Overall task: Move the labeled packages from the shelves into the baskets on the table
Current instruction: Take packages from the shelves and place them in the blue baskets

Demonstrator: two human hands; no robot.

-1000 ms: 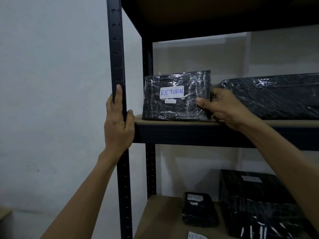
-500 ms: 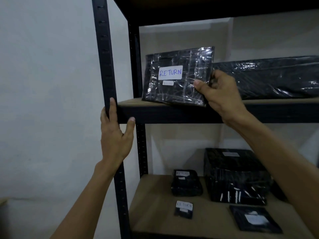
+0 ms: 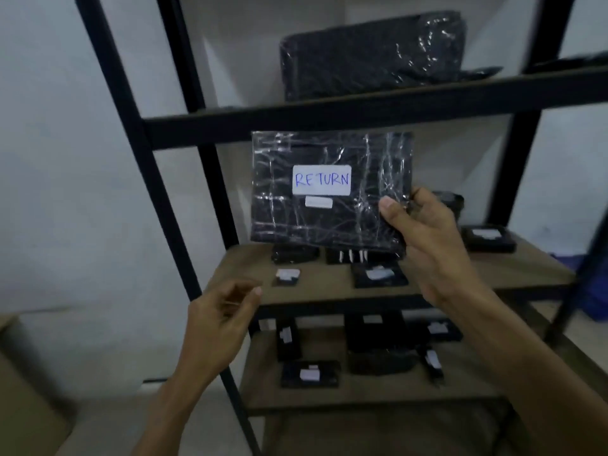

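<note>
A flat black package (image 3: 329, 222) wrapped in shiny film, with a white label reading RETURN, hangs in the air in front of the shelving. My right hand (image 3: 424, 238) grips its right edge, thumb on the front face and fingers behind. My left hand (image 3: 220, 320) floats free below and to the left of the package, fingers loosely curled, holding nothing. No basket or table is in view.
The black metal rack (image 3: 144, 179) has wooden shelves. A large black wrapped package (image 3: 371, 54) lies on the upper shelf. Several small labeled black packages (image 3: 378, 274) sit on the middle shelf and on the lower shelf (image 3: 362, 393). A cardboard box (image 3: 19, 390) stands at the lower left.
My right hand has lifted the RETURN package off the upper shelf and brought it down and toward me. My left hand has let go of the rack post. The view has tilted downward.
</note>
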